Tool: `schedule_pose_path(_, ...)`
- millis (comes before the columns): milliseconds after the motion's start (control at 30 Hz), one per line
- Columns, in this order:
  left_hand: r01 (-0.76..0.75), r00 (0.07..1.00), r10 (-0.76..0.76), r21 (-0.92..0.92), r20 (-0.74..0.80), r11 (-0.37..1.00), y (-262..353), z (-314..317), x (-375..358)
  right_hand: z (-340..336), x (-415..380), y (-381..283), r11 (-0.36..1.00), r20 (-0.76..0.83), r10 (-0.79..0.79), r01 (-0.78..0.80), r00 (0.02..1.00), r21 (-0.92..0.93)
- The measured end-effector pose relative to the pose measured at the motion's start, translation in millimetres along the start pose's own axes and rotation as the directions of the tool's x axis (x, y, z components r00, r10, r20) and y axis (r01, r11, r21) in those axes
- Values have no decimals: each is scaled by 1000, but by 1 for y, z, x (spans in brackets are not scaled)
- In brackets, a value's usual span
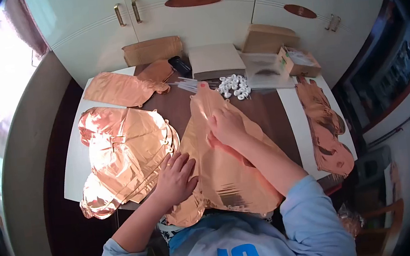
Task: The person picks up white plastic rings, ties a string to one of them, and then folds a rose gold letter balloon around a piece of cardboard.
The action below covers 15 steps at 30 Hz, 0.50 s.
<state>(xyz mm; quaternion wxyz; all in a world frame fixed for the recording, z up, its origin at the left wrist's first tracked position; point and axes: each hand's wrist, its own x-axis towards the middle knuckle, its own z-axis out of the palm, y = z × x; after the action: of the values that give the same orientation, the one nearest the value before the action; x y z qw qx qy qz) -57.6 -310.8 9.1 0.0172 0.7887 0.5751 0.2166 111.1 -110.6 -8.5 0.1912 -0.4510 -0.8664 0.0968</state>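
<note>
A flat rose-gold foil balloon (230,175) lies in front of me, its narrow end pointing away across the table and its wide end at my body. My left hand (176,177) rests palm down at its left edge, fingers stretched out and apart. Over the balloon's upper middle, my right hand (227,127) is closed, with bent fingers against the foil; its fingertips are partly hidden. Left of my hands lies a pile of shiny, wrinkled foil balloons (129,148). White ribbon rolls (234,86) and thin white straws (185,85) sit beyond the narrow tip.
More flat foil balloons lie at the back left (116,90) and along the right edge (325,130). A cardboard box (217,59), a small black object (179,65), clear plastic bags (264,69) and a smaller box (302,62) line the back, before white cabinets (193,19).
</note>
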Motion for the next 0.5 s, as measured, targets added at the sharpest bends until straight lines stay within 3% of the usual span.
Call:
schedule_pose_path(133,-5,1000,5,-6,-19,1000,-1,-1,-5,-16,-37,27,975,-74,-192,199,978,98)
schedule_pose_path(233,-22,1000,22,-26,-14,999,4,-4,-5,-23,-56,48,931,-93,-362,364,928,12)
schedule_pose_path(500,-14,1000,11,-132,-23,991,-2,-4,-3,-34,-61,59,954,66,-299,299,952,14)
